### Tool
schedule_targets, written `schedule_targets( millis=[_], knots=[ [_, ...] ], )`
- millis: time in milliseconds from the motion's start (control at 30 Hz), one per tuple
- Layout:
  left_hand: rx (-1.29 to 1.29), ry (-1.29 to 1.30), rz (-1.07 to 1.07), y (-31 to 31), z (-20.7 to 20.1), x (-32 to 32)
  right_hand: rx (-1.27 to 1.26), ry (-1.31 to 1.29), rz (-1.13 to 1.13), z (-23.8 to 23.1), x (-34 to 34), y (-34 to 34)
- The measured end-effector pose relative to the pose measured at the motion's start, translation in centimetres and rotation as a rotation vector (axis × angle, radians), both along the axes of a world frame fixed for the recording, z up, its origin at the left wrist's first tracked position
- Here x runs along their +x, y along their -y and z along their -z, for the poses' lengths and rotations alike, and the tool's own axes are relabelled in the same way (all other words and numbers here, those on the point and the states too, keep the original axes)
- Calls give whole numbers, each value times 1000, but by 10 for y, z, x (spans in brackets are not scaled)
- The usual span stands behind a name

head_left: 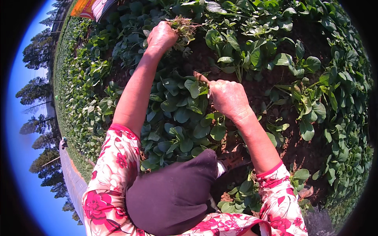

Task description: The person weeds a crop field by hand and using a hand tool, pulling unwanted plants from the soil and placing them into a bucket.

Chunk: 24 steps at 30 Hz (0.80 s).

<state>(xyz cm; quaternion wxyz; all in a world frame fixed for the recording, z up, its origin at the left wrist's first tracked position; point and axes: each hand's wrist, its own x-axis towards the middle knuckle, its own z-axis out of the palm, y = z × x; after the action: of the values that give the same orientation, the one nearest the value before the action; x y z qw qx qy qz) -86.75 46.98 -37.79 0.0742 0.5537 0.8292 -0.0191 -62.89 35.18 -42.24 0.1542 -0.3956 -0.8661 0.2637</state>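
Note:
My left hand [162, 38] is stretched far forward, its fingers closed round a bunch of pulled weeds [183, 30] with pale, stringy stems or roots. Closer to me and to the right, my right hand [229, 99] makes a fist round a small hand tool. The tool's brown, rusty-looking end [201, 77] sticks out to the left above the leaves; the rest is hidden in the fist, so its exact kind does not show. Broad-leaved green vegetable plants [256, 57] grow beneath and around both hands.
Brown soil [289, 155] shows between the plants. My dark-clad knee [173, 192] is bent between my arms, with a shoe [232, 158] beside it. An orange and white bag [84, 8] lies at the upper left. Trees [36, 89] line the field's left edge.

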Motion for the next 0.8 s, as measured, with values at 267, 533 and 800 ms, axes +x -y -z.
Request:
schedule_targets(
  millis=[267,533,800],
  knots=[
    [-539,-106,159,49,74,11,-185,-8,82,-10,-6,-9],
    [-512,-134,59,72,117,-15,-206,86,76,-39,-33,-34],
    [-486,-60,-5,75,113,-24,-342,70,-16,-12,-64,-57]
  ],
)
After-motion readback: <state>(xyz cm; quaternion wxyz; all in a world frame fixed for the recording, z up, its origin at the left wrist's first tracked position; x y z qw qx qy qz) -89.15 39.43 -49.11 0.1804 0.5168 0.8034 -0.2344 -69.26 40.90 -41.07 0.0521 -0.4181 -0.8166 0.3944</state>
